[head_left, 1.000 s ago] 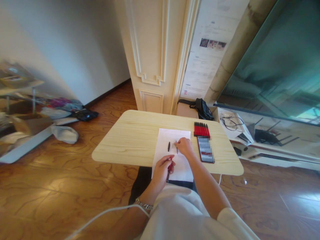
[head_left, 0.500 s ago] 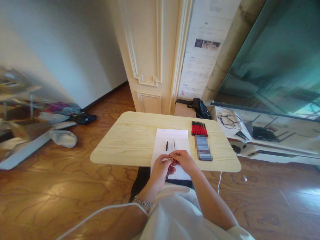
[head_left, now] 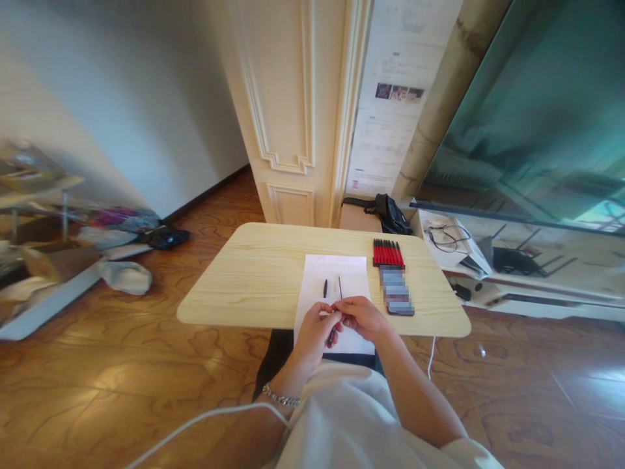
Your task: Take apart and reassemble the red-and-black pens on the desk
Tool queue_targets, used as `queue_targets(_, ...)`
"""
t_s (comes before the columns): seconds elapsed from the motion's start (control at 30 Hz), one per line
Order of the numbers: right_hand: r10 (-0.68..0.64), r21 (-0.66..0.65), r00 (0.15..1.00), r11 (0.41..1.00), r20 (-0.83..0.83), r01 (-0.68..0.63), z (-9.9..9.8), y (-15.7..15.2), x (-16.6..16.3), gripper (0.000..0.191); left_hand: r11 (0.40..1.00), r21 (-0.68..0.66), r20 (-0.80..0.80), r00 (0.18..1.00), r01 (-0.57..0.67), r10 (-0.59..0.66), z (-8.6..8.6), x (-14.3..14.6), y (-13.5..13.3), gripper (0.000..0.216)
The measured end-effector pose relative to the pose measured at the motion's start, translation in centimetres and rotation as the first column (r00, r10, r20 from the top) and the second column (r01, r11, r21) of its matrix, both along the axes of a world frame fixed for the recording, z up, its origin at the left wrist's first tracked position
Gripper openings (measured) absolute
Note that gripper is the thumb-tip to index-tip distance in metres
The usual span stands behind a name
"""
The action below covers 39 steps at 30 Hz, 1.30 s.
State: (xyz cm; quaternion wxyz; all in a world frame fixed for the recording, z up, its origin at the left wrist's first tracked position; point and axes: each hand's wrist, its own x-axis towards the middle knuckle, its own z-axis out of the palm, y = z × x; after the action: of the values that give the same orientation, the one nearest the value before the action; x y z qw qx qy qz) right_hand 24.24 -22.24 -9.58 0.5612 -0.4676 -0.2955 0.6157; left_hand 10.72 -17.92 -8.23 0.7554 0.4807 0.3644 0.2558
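Observation:
My left hand (head_left: 315, 329) is closed around a red and black pen barrel (head_left: 332, 335) over the near edge of a white sheet of paper (head_left: 334, 270). My right hand (head_left: 364, 316) meets it, fingers pinched at the top end of the barrel, holding something too small to make out. On the paper lie a short black pen part (head_left: 325, 288) and a thin refill (head_left: 340, 285), both just beyond my hands. A row of several red and black pens (head_left: 388, 253) lies at the back right, with a phone (head_left: 396, 291) in front of it.
The paper, pens and phone rest on a small light wooden table (head_left: 244, 280). Beyond it stand a cream panelled door, a black bag (head_left: 393, 215) and a low white shelf with cables (head_left: 454, 238). Clutter lies on the wooden floor at left (head_left: 122, 273).
My right hand left the parts on the paper and came back to meet the left hand at the pen barrel. The small pen part and refill stay on the paper.

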Motion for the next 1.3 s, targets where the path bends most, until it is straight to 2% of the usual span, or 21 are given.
queue_targets(0.1, -0.043, -0.005, 0.994, 0.999, 0.1, 0.044, -0.3, 0.3, 1.2, 0.033, 1.0, 0.016, 0.003, 1.0, 0.025, -0.025, -0.1, -0.3, -0.1, 0.03)
queue_targets(0.17, -0.128, 0.038, 0.968, 0.992, 0.217, 0.123, -0.5, 0.9, 2.2, 0.032, 0.999, 0.025, 0.0, 0.999, 0.045, -0.045, -0.4, -0.4, -0.1, 0.032)
queue_targets(0.23, -0.239, 0.093, 0.907, 0.971, 0.346, 0.221, -0.9, 1.9, 3.3, 0.028, 0.998, 0.039, -0.02, 0.999, 0.051, -0.05, -0.8, -0.5, -0.1, 0.033)
queue_targets(0.3, -0.298, 0.118, 0.828, 0.954, 0.475, 0.276, -1.3, 2.8, 4.3, 0.025, 0.998, 0.05, -0.037, 0.998, 0.045, -0.044, -1.3, -0.5, 0.1, 0.034)
queue_targets(0.37, -0.292, 0.114, 0.735, 0.952, 0.612, 0.284, -1.7, 3.6, 5.0, 0.025, 0.998, 0.05, -0.043, 0.998, 0.04, -0.038, -1.6, -0.5, 0.3, 0.035)
queue_targets(0.5, -0.244, 0.144, 0.464, 0.96, 0.851, 0.241, -1.8, 4.2, 5.3, 0.026, 0.996, 0.084, -0.053, 0.998, 0.026, -0.022, -1.7, -0.6, 0.6, 0.035)
queue_targets(0.6, -0.239, 0.175, 0.324, 0.961, 0.915, 0.213, -1.6, 4.2, 5.1, 0.025, 0.993, 0.114, -0.062, 0.998, 0.009, -0.002, -1.8, -0.7, 0.7, 0.038)
queue_targets(0.77, -0.215, 0.19, 0.181, 0.971, 0.96, 0.147, -1.2, 4.3, 5.0, 0.024, 0.991, 0.131, -0.049, 0.999, -0.002, 0.009, -2.2, -0.7, 0.7, 0.041)
queue_targets(0.93, -0.147, 0.133, 0.143, 0.986, 0.979, 0.105, -1.4, 4.7, 5.1, 0.024, 0.993, 0.122, -0.038, 0.999, 0.0, 0.005, -1.9, -0.7, 0.9, 0.041)
queue_targets(1.1, -0.224, 0.2, 0.155, 0.967, 0.962, 0.159, -1.3, 4.6, 4.9, 0.022, 0.994, 0.109, -0.039, 0.999, -0.006, 0.01, -1.6, -0.7, 1.0, 0.044)
queue_targets(1.2, -0.339, 0.281, 0.221, 0.924, 0.914, 0.259, -0.4, 3.7, 4.5, 0.02, 0.989, 0.143, -0.039, 0.999, -0.018, 0.024, -1.4, -0.7, 1.1, 0.042)
queue_targets(1.3, -0.409, 0.31, 0.352, 0.9, 0.842, 0.305, 0.5, 2.1, 3.4, 0.017, 0.971, 0.232, -0.022, 0.998, -0.049, 0.055, -1.0, -0.5, 1.3, 0.038)
